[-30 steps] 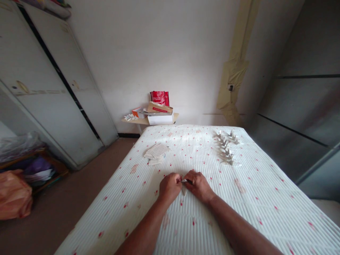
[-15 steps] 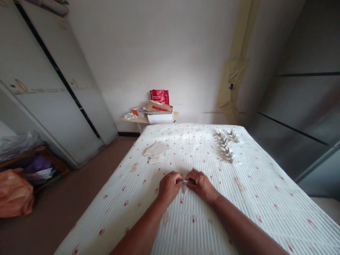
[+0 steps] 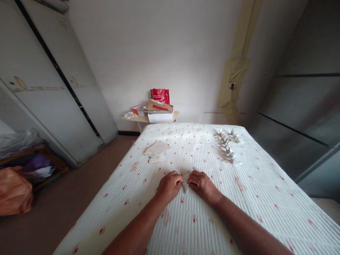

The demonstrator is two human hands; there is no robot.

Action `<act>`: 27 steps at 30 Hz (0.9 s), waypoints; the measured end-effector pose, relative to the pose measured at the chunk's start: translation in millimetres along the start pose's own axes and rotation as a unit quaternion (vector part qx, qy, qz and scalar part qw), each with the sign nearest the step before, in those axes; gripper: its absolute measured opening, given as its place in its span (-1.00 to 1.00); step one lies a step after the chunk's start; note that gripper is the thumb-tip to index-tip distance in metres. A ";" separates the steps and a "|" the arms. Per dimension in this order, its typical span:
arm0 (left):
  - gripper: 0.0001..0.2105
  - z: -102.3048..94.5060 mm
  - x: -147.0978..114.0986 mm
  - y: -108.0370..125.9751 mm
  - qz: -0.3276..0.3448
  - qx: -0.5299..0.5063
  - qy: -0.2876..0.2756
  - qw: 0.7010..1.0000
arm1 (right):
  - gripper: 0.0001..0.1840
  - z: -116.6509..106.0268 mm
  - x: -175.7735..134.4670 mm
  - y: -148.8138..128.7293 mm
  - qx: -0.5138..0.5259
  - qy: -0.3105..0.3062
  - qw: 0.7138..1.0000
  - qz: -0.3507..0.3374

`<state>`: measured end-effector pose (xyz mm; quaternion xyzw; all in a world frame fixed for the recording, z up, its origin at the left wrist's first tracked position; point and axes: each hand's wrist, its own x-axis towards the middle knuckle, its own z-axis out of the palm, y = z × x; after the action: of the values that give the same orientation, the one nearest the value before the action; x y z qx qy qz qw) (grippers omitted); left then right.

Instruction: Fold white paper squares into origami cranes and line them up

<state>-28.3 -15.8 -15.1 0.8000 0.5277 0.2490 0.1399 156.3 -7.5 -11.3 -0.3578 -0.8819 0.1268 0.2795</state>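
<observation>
Between my two hands is a small folded piece of printed paper (image 3: 185, 185), its pointed end toward me, just over the bed cover. My left hand (image 3: 171, 184) pinches its left side with thumb and fingers together. On the other side, my right hand (image 3: 201, 184) has its fingers closed on the right part of the paper. Fingers hide much of its outline. Beyond my left hand lies a stack of printed paper sheets (image 3: 156, 151). Several folded paper cranes (image 3: 225, 148) stand in a cluster at the far right of the bed.
A quilted white bed cover (image 3: 193, 226) with red dots lies under everything. Past the bed, a small table (image 3: 143, 119) holds a white box (image 3: 160, 117), a red bag (image 3: 159, 95) and small white folded pieces (image 3: 130, 115). An orange plastic bag (image 3: 16, 191) sits at the left.
The paper between my hands now lies flatter and shows more of its printed face; its upper edge has opened out. My hands stay in nearly the same place. Stack and cranes are unmoved.
</observation>
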 end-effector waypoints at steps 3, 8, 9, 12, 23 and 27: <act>-0.78 -0.1 -2.0 -2.3 0.025 0.010 0.000 1.000 | -0.88 -0.7 -3.3 -0.5 -0.018 -0.009 1.000 0.000; -0.76 -0.3 -4.3 -2.7 0.039 0.002 0.002 0.999 | -0.88 0.7 -5.8 -0.2 -0.043 -0.010 0.999 -0.001; -0.76 -1.1 -5.2 -1.8 0.043 0.003 0.004 0.999 | -0.88 1.0 -6.0 -0.2 -0.050 -0.009 0.999 -0.001; -0.76 -4.8 -9.6 2.3 0.066 0.023 0.009 0.998 | -0.86 1.3 -7.3 -0.8 -0.069 -0.010 0.998 -0.005; -0.81 -10.5 -20.2 9.4 0.128 0.142 0.006 0.982 | -0.76 -6.9 -13.4 -11.8 -0.089 -0.043 0.992 -0.076; -0.83 -9.2 -19.4 8.4 0.130 0.153 0.012 0.980 | -0.78 -10.6 -12.2 -13.8 -0.095 -0.063 0.989 -0.096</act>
<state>-32.9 -37.3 -8.1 0.8704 0.4532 0.1911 -0.0239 161.9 -25.6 -1.7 -0.2880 -0.9359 0.0376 0.1992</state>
